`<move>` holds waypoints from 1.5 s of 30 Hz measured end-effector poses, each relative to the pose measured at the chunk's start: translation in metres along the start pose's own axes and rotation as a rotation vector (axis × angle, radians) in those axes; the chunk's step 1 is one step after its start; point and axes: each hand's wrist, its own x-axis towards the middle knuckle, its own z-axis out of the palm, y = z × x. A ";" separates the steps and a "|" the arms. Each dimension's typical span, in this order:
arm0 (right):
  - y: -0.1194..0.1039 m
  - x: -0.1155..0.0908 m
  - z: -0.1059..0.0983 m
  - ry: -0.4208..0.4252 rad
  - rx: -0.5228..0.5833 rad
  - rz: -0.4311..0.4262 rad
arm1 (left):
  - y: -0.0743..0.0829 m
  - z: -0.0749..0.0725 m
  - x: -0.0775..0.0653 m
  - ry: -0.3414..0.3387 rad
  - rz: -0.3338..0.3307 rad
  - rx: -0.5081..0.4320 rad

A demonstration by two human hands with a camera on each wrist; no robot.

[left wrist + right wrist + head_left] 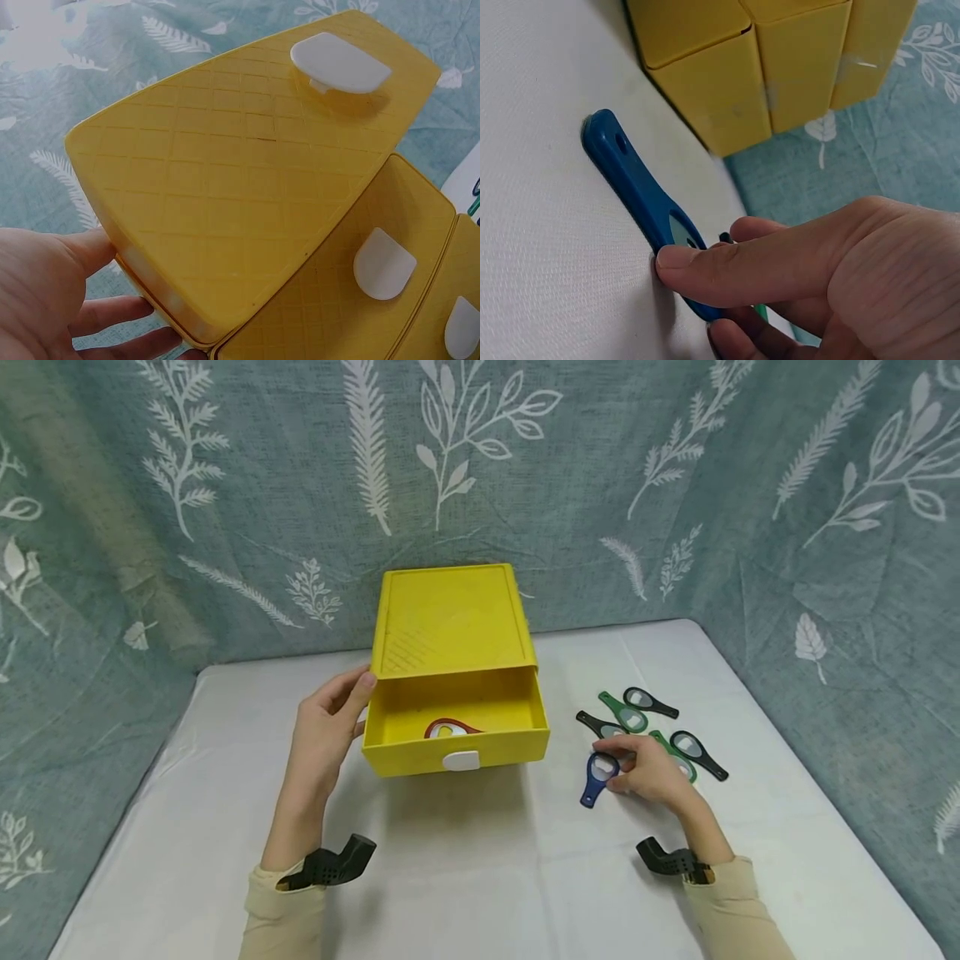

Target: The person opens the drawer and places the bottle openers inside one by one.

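Observation:
A yellow drawer unit (453,618) stands with its top drawer (510,746) pulled out. Inside that drawer lies a red-rimmed bottle opener (450,727), partly hidden by the front wall. My left hand (327,718) rests against the unit's left side, its thumb at the front corner and its fingers fairly straight. To the right, my right hand (651,770) pinches a blue bottle opener (637,180) by its round head between thumb and fingers. The blue handle points away from the hand, close over the white cloth. Black and green bottle openers (622,712) lie around the right hand.
Lower drawers with white handles (384,264) show shut in the left wrist view. A black bottle opener (699,754) lies right of the right hand. White cloth (465,877) covers the table, and a patterned green curtain (300,485) hangs behind it.

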 end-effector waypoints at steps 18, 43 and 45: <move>-0.002 0.000 0.004 -0.008 0.022 -0.043 | 0.002 -0.002 -0.002 0.009 0.010 0.020; 0.006 0.001 0.007 0.007 -0.009 -0.044 | 0.000 0.001 0.000 0.014 -0.021 0.012; 0.005 0.000 0.007 0.011 -0.009 -0.044 | 0.000 0.002 0.001 0.014 -0.019 0.014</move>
